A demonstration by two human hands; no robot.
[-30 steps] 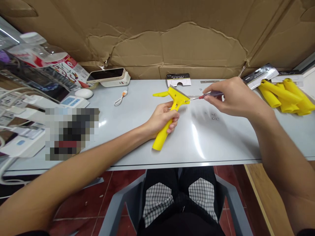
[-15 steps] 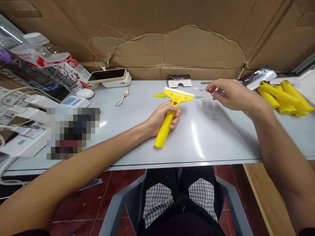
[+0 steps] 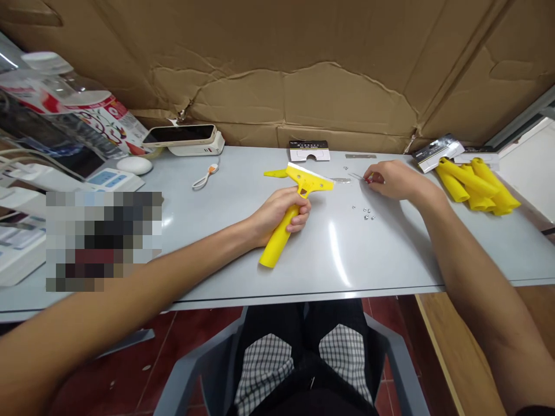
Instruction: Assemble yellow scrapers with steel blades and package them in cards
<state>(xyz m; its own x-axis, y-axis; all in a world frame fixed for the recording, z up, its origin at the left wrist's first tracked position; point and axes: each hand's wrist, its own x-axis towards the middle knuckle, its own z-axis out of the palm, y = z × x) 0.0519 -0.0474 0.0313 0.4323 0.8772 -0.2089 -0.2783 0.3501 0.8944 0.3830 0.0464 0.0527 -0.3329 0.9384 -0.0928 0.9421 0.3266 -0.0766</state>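
the yellow scraper (image 3: 289, 215) serves as the landmark: it lies near the middle of the grey table (image 3: 390, 254), its wide head pointing away from the person and its long handle slanting back toward the table's near edge. the left hand (image 3: 277, 214) is wrapped around the handle just below the head, fingers closed firmly on it, holding the tool low over the surface. to the right of the scraper's head, the right hand (image 3: 392, 180) rests on the table with its fingers pinched together on a small screwdriver (image 3: 363, 177) with a red grip, whose thin metal tip points back toward the scraper. between that tip and the scraper's head lies a flat metal blade (image 3: 341, 180). a little cluster of small screws (image 3: 367, 212) sits on the table to the right of the scraper's handle, just nearer than the right hand. far to the right of the scraper, a pile of yellow handles (image 3: 474, 184) lies by the wall. behind the scraper's head a small black-and-white card (image 3: 309, 150) leans at the cardboard backing. far to its left, a phone (image 3: 180, 134) rests on a white charger.
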